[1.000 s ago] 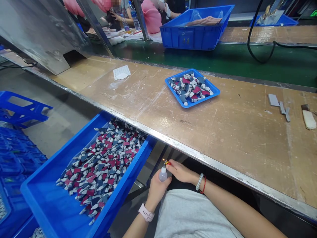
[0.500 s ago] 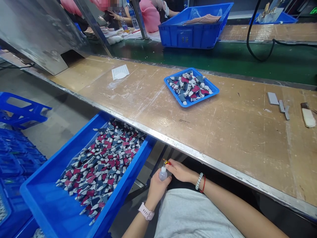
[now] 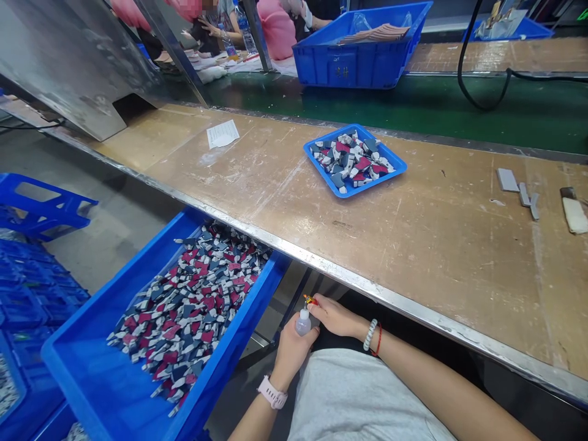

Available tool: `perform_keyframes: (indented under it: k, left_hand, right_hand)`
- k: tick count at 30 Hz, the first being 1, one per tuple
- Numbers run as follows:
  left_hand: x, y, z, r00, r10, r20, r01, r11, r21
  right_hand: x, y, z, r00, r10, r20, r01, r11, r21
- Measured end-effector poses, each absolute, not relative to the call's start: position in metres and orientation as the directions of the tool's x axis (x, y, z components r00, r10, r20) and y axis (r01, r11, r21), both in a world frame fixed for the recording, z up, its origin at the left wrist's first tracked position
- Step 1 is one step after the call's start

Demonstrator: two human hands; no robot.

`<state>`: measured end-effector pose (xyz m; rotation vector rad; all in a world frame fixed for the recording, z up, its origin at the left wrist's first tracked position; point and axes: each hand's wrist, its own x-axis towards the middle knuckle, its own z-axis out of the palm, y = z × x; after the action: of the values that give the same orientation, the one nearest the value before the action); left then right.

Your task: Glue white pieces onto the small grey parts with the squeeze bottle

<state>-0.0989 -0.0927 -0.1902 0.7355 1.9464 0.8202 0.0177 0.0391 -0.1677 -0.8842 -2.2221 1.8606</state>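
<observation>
My left hand (image 3: 293,344) is closed around a small translucent squeeze bottle (image 3: 303,323) with a white cap and thin tip pointing up. Against that tip, my right hand (image 3: 334,315) pinches a small red lighter (image 3: 313,301), mostly hidden by the fingers. A bright orange spot that looks like a flame shows beside the bottle's tip. Both hands are over my lap, below the table edge. Left of them, a large blue bin (image 3: 110,380) holds many small grey, white and dark red pieces (image 3: 197,300).
On the brown worktable (image 3: 413,257) sits a blue tray (image 3: 342,194) of similar pieces. A paper slip (image 3: 223,134), grey blocks (image 3: 508,180) and a brush (image 3: 574,213) lie there too. Beyond the green belt (image 3: 441,113) edge stands a blue crate (image 3: 346,64); people sit farther back.
The orange glow at the bottle's tip looks brighter and larger. Both hands keep nearly the same position, and the camera view has shifted slightly.
</observation>
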Motion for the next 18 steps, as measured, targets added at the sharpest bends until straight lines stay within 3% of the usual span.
perform_keyframes:
  k: [18]
  left_hand:
    - [-0.0997, -0.0921, -0.1897, -0.434, 0.755, -0.492, 0.166, 0.604, 0.779]
  right_hand:
    - [0.0175, 0.0388, -0.1710, -0.826, 0.494, -0.271, 0.363, 0.097, -0.927]
